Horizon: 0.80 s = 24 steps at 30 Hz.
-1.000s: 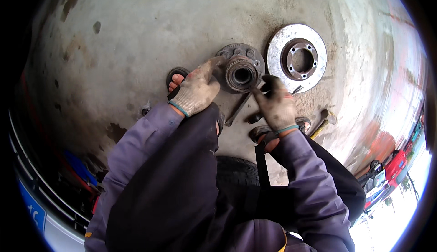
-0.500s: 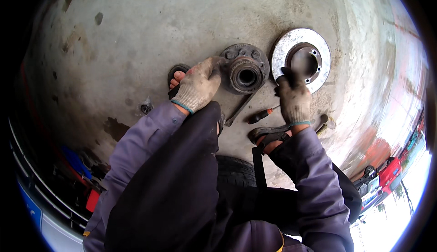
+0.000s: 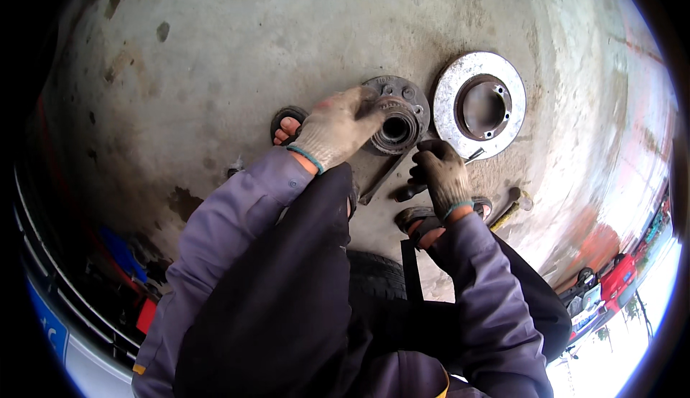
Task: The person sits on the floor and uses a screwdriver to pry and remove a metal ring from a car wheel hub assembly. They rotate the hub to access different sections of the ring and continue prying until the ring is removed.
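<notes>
My left hand [image 3: 341, 126], in a dirty knitted glove, rests against the left side of a wheel hub [image 3: 415, 103]. Its thumb and fingers grip the hub's edge near the round bearing opening. My right hand [image 3: 440, 175], also gloved, is closed just right of and nearer than the hub. Its curled, blackened fingertips hide whatever they may hold. Beneath it lies a screwdriver, partly covered, with its dark handle [image 3: 407, 194] showing to the left. Right of the hub lies a silver brake disc [image 3: 449, 99] with a rusty centre.
A flat metal bar [image 3: 384, 180] lies below the hub. A hammer [image 3: 509, 211] with a yellowish handle is near my right foot. My sandalled feet flank the parts, and a tyre [image 3: 374, 274] is under me. Vehicles stand at both lower sides of the stained concrete floor.
My right hand has drawn back from the brake disc, toward me and left, over the screwdriver. My left hand has shifted right, its thumb now overlapping the hub. The view has moved slightly.
</notes>
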Tool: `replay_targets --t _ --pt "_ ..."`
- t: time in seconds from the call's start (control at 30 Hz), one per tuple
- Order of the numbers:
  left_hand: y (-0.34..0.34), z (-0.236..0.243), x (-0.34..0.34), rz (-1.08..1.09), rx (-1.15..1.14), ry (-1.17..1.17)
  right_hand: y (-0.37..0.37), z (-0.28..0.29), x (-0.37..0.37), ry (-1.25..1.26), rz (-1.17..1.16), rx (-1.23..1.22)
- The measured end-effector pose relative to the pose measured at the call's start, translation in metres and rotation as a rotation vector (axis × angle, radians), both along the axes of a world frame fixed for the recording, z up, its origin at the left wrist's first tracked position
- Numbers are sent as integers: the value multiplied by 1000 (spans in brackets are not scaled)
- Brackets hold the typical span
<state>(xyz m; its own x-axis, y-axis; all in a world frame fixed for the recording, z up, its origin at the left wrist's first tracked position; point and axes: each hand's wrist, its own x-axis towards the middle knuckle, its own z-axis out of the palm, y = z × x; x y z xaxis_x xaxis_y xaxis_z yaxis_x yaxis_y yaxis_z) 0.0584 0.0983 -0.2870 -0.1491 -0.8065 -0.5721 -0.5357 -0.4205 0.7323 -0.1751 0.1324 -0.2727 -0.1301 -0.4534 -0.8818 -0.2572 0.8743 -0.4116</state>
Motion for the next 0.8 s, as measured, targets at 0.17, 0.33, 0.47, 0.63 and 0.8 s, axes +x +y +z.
replay_targets --t 0.17,0.33,0.47,0.63,0.8 --pt "-12 1 -7 -120 47 -41 9 1 0 -52 6 -20" --pt "0 -4 -3 77 97 206 -2 1 -2 -22 104 -48" --pt "23 -8 7 245 336 425 5 -5 -10 -51 63 -79" --pt "38 6 2 204 407 208 11 -7 -40 127 91 63" --pt "49 37 50 341 40 -212 -13 -13 -34 15 63 -242"
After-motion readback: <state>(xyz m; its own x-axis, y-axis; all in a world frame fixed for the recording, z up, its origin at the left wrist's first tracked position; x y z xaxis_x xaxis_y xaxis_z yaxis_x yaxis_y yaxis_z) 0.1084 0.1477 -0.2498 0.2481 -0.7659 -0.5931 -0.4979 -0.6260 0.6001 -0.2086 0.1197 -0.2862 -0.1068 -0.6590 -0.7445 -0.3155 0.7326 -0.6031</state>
